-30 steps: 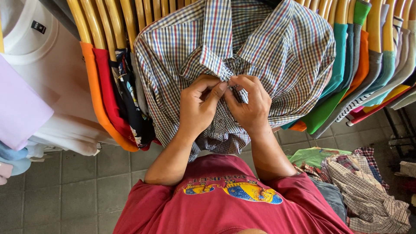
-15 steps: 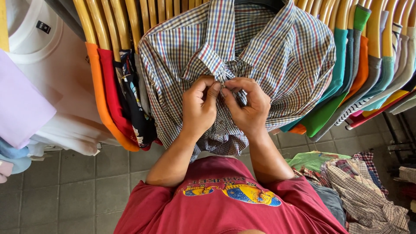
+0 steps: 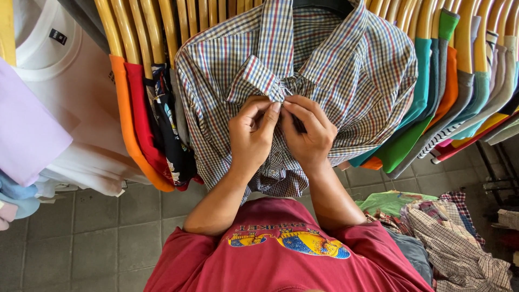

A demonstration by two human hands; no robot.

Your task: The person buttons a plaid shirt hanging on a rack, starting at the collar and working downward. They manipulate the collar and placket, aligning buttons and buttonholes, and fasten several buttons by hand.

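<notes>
Checked shirt (image 3: 346, 81), in blue, red and white plaid, hangs on a hanger from a rail straight ahead of the person, among a row of other garments. Both hands meet at its front placket just below the collar: the left hand (image 3: 251, 135) has its fingers curled with thumb and forefinger pinching the cloth edge, and the right hand (image 3: 308, 132) has its fingers bent and closed on the opposite edge, the fingertips of the two hands touching. Whether a button sits between them cannot be told. To the left hang red and orange tops (image 3: 135, 108) on wooden hangers (image 3: 135, 27), then a white T-shirt (image 3: 65, 81). To the right hang teal and green tops (image 3: 416, 113). Lower right, a heap of plaid shirts (image 3: 448, 238) lies on the grey tiled floor (image 3: 81, 238)
</notes>
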